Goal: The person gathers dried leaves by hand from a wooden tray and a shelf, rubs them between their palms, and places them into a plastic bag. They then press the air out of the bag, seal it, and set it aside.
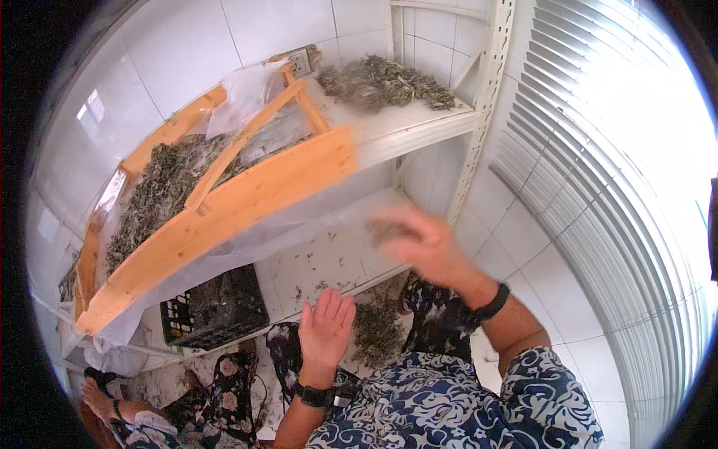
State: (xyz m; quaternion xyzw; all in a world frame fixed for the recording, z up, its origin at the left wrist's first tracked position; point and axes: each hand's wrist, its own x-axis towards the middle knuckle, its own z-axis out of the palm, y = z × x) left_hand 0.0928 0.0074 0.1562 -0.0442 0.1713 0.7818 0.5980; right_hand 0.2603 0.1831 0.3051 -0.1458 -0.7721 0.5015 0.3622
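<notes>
My left hand [327, 329] is open, palm up, with its fingers stretched out and nothing in it. It hovers in front of the lower white shelf [295, 262]. My right hand [422, 239], smeared by motion, is over that shelf's right part. Between its thumb and fingers shows a blurred grey-green clump that looks like dried herbs [387, 230]. On the shelf, dark leaf bits lie scattered. Beneath my hands, a heap of dried herbs [378, 329] rests on the floor between my knees.
An orange wooden frame [247, 202] on the upper shelf holds more dried herbs [161, 187] and clear plastic sheeting [243, 93]. Another herb pile [385, 82] lies at its right end. A black crate [217, 307] stands below. At the lower left, another person's hand [97, 400] shows. Louvred blinds [583, 187] line the right.
</notes>
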